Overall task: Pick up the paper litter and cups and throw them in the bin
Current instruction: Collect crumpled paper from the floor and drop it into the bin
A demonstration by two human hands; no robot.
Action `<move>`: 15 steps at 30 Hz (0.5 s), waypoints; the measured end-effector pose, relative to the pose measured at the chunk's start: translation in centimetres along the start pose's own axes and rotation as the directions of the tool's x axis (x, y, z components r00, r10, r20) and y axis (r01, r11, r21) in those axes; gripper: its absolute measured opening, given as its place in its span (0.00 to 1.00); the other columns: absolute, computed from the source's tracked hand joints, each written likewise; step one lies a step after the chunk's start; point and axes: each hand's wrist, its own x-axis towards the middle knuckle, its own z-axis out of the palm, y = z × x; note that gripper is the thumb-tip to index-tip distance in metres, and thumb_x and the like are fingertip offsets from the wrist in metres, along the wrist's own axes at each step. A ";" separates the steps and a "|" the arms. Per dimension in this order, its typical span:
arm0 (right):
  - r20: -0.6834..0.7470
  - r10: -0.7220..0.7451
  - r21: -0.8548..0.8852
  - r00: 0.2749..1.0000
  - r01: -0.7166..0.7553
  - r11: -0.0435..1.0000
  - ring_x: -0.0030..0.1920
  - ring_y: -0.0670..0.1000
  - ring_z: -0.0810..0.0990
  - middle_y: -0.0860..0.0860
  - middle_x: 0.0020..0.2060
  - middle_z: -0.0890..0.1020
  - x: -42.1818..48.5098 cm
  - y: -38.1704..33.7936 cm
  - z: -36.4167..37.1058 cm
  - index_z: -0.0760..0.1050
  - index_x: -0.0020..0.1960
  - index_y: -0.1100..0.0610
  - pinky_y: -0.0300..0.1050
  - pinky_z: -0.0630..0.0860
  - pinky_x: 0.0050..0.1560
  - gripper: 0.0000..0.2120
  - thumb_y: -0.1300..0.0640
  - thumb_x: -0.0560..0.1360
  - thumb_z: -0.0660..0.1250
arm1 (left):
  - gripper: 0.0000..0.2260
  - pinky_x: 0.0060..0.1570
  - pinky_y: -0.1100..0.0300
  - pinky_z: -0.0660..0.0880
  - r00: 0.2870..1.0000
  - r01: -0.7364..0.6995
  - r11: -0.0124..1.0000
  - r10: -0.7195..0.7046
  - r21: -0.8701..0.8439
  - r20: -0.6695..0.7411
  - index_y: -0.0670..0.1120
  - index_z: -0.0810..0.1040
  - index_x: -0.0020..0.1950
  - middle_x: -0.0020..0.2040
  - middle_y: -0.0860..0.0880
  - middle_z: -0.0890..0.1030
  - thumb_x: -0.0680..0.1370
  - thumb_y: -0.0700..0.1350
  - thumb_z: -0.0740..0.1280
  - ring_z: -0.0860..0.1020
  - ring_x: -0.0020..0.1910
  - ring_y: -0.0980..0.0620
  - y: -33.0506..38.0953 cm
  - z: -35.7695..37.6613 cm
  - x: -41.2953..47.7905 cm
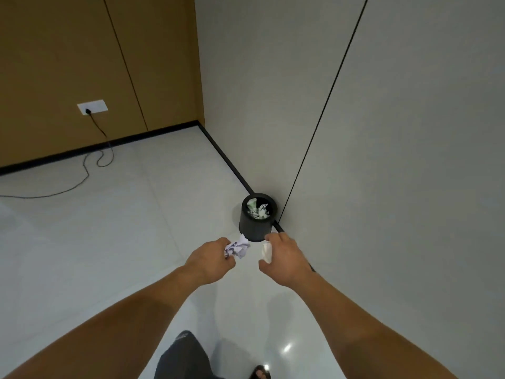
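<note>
Both bare forearms reach fwd over a glossy pale-grey tiled floor (109,242) toward a small round black plastic bin (255,229), which stands on the floor against the black skirting (224,157) of a light-grey panelled wall (382,132) on the right. The bin is upright & open-topped, w/ crumpled white and greenish paper litter (258,209) already inside. The left hand (211,259) has its fingers curled round a crumpled white-lilac paper ball (237,248), which sticks out past the fingertips just near of the bin's base. The right hand (287,258) is curled round a small white item (267,252), held btwn thumb & fingers; paper or cup, can't tell. The hands are close together but apart, both near the bin and neither over its mouth. Far left, a brown wood-look wall (54,64) carries a white socket plate (91,107) w/ a black plug, & a thin black cable (82,173) trails down and across the floor to the left edge. At the near edge, a dark-grey trouser leg (183,356) & a sandalled foot (261,373) show.
</note>
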 end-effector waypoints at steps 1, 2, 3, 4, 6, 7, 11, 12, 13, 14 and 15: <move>0.013 0.006 0.006 1.000 -0.006 1.000 0.65 0.56 0.67 0.52 0.66 0.68 1.9 0.1 0.0 0.64 0.71 0.53 0.48 0.69 0.62 0.30 0.48 0.73 0.69 | 0.08 0.38 0.58 0.70 1.000 -0.004 1.000 0.004 0.018 0.012 0.48 0.72 0.52 0.47 0.48 0.79 0.77 0.50 0.61 0.77 0.44 0.48 -0.3 -0.6 2.1; 0.031 0.015 0.009 0.999 -0.016 1.000 0.65 0.56 0.67 0.52 0.67 0.68 3.8 0.2 0.0 0.63 0.71 0.52 0.48 0.69 0.63 0.30 0.48 0.73 0.69 | 0.08 0.38 0.59 0.70 1.000 -0.012 1.000 0.011 0.028 0.022 0.48 0.71 0.51 0.47 0.48 0.79 0.77 0.50 0.61 0.77 0.44 0.48 -0.5 -1.2 4.5; 0.038 0.026 0.003 0.999 -0.026 1.000 0.66 0.56 0.67 0.52 0.67 0.67 5.8 0.3 -0.1 0.63 0.72 0.52 0.48 0.68 0.63 0.31 0.48 0.73 0.69 | 0.07 0.39 0.59 0.69 0.999 -0.027 0.999 0.027 0.029 0.025 0.48 0.71 0.51 0.48 0.48 0.79 0.77 0.50 0.61 0.77 0.44 0.48 -0.7 -1.9 7.1; 0.031 0.047 0.000 0.998 -0.047 0.999 0.66 0.56 0.67 0.52 0.67 0.67 7.9 0.4 -0.1 0.63 0.72 0.52 0.47 0.68 0.64 0.31 0.47 0.72 0.69 | 0.07 0.39 0.59 0.69 0.999 -0.046 0.999 0.045 0.029 0.023 0.48 0.70 0.50 0.48 0.47 0.79 0.77 0.50 0.62 0.77 0.44 0.48 -0.9 -2.6 9.6; 0.044 0.104 -0.008 0.994 -0.103 0.995 0.66 0.55 0.67 0.52 0.68 0.67 11.4 0.5 -0.3 0.63 0.72 0.52 0.47 0.67 0.64 0.32 0.47 0.72 0.69 | 0.08 0.41 0.59 0.70 0.997 -0.066 0.997 0.065 0.026 0.045 0.48 0.71 0.52 0.50 0.46 0.80 0.77 0.50 0.62 0.77 0.46 0.46 -1.0 -4.2 14.3; 0.034 0.117 0.002 0.993 -0.117 0.993 0.65 0.55 0.67 0.52 0.67 0.68 13.2 0.5 -0.5 0.63 0.72 0.52 0.46 0.67 0.64 0.32 0.47 0.72 0.69 | 0.09 0.43 0.58 0.70 0.996 -0.083 0.996 0.082 0.020 0.048 0.48 0.72 0.53 0.51 0.45 0.80 0.76 0.50 0.63 0.77 0.47 0.45 -1.0 -4.9 16.8; 0.019 0.166 0.001 0.986 -0.166 0.986 0.63 0.55 0.69 0.53 0.66 0.70 20.3 0.8 -1.7 0.64 0.71 0.53 0.46 0.68 0.61 0.32 0.46 0.72 0.70 | 0.13 0.43 0.59 0.68 0.987 -0.132 0.991 0.130 0.008 0.091 0.47 0.73 0.58 0.55 0.44 0.79 0.76 0.51 0.64 0.77 0.52 0.43 -0.8 -7.7 25.2; 0.021 0.186 0.011 0.982 -0.186 0.982 0.63 0.55 0.70 0.53 0.66 0.69 22.0 1.0 -1.9 0.63 0.72 0.53 0.46 0.69 0.61 0.32 0.46 0.72 0.70 | 0.13 0.43 0.60 0.67 0.985 -0.133 0.991 0.131 0.009 0.111 0.46 0.73 0.57 0.55 0.43 0.79 0.76 0.51 0.65 0.77 0.52 0.43 -0.8 -8.2 26.9; 0.024 0.207 0.021 0.978 -0.208 0.978 0.63 0.55 0.70 0.52 0.67 0.69 23.6 1.2 -2.1 0.63 0.73 0.52 0.47 0.70 0.62 0.33 0.46 0.72 0.70 | 0.12 0.43 0.60 0.67 0.983 -0.128 0.992 0.125 0.012 0.132 0.46 0.73 0.56 0.55 0.43 0.79 0.76 0.51 0.65 0.77 0.51 0.43 -0.7 -8.5 28.5; 0.022 0.225 0.030 0.974 -0.226 0.974 0.63 0.55 0.70 0.52 0.67 0.69 25.2 1.5 -2.3 0.62 0.73 0.52 0.48 0.70 0.61 0.33 0.46 0.72 0.70 | 0.12 0.43 0.60 0.67 0.981 -0.124 0.992 0.120 0.016 0.155 0.46 0.73 0.56 0.55 0.43 0.79 0.76 0.51 0.65 0.77 0.52 0.43 -0.7 -8.8 30.1; 0.020 0.240 0.040 0.971 -0.240 0.970 0.63 0.54 0.70 0.52 0.66 0.69 26.8 1.9 -2.4 0.62 0.73 0.52 0.48 0.71 0.61 0.33 0.45 0.72 0.70 | 0.13 0.43 0.60 0.67 0.976 -0.124 0.992 0.118 0.020 0.181 0.46 0.73 0.56 0.55 0.43 0.79 0.76 0.51 0.65 0.77 0.52 0.43 -0.6 -9.0 31.7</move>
